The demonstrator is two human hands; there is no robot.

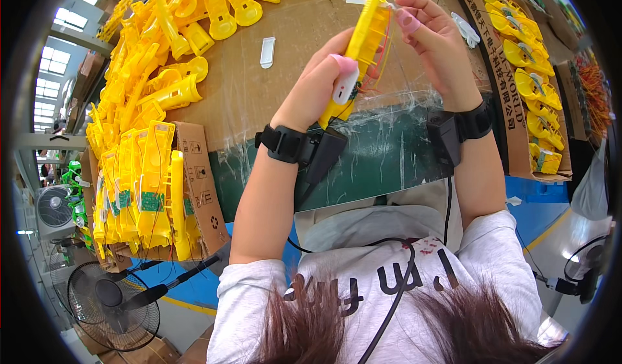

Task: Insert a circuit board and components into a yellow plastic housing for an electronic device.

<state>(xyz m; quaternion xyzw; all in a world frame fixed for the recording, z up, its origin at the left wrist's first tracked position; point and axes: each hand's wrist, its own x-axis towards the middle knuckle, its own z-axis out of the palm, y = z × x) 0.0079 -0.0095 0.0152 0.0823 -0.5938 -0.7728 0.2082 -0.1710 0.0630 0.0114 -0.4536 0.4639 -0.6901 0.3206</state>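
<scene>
My left hand [314, 82] is wrapped round a long yellow plastic housing [369, 33], tilted with its far end to the right. A white oval cover [346, 85] sits near its lower end under my left thumb, beside a small green circuit board [356, 90]. Thin red and yellow wires [383, 56] run along the housing's right side. At the far end, my right hand [437, 46] pinches with thumb and forefinger; what lies between them is too small to make out. Both thumbs wear pink finger covers. A thin white strip [355, 1] shows behind the housing's tip.
Yellow plastic parts [149, 66] are heaped at the left. A carton [197, 163] beside them holds housings with circuit boards. A white oval piece [267, 53] lies on the cardboard sheet [298, 33]. Another carton [502, 72] of yellow parts stands right, near white gloves [466, 30].
</scene>
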